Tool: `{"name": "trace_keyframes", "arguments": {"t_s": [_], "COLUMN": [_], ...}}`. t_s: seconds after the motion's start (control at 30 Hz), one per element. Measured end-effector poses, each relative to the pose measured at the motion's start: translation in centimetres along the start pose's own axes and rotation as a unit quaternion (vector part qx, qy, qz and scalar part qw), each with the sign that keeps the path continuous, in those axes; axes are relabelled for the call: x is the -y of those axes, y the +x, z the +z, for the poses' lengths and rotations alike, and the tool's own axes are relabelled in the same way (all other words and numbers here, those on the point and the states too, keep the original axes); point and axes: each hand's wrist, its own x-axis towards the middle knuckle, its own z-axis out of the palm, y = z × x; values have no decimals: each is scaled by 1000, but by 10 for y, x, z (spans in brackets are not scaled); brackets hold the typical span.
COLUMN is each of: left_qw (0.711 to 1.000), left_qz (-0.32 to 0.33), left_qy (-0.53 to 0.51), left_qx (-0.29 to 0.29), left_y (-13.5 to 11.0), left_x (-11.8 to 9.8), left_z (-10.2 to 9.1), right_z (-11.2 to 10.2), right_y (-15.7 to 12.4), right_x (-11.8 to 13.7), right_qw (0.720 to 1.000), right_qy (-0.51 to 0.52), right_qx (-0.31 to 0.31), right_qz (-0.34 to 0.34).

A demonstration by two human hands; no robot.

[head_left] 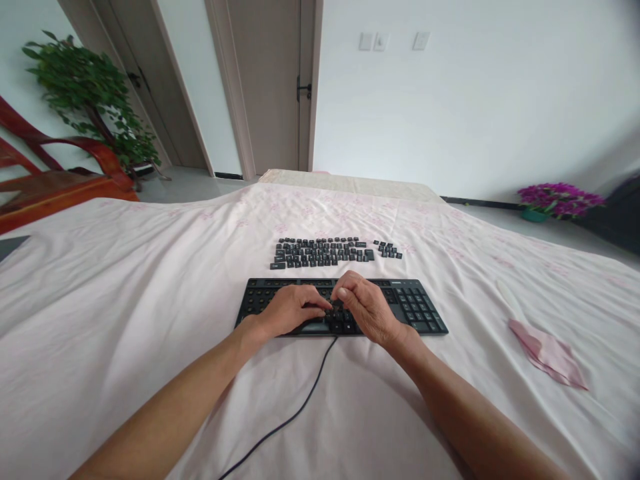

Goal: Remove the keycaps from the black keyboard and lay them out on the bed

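Observation:
A black keyboard (420,310) lies on the pale pink bedsheet (150,280), with many of its keycaps off on the left and middle. Both of my hands rest on its middle. My left hand (290,310) has its fingers curled down onto the key area. My right hand (365,307) pinches with thumb and fingers at a spot between the two hands, on something too small to make out. Several loose black keycaps (325,252) lie in rows on the sheet just beyond the keyboard. The keyboard's black cable (295,413) runs toward me.
A folded pink cloth (547,353) lies on the sheet at the right. A red wooden chair (55,180) and a green plant (95,93) stand at the far left, a pot of purple flowers (557,200) at the far right. Doors stand behind.

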Motion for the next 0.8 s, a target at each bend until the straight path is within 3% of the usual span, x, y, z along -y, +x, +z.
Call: {"name": "trace_keyframes", "arguments": {"t_s": [0.37,0.53,0.67,0.8], "left_qw": [999,998,996,997], "left_qz": [16,24,38,41], "left_qy": [49,63,81,66], "left_qx": [18,14,3,-3], "left_y": [1,2,4,5], "left_x": [-1,1,2,-1], "left_z": [2,4,8,9], "right_z": [15,15,14,19], "right_y": [-4,-7,-10,-13], "right_x": [-5,-10,-16,-26], "right_qw": [996,997,991,995], "right_qy": [-69,-67,-116,-84], "right_qx": [54,28,57,41], "right_qz": [-33,-26,-24,-27]}}
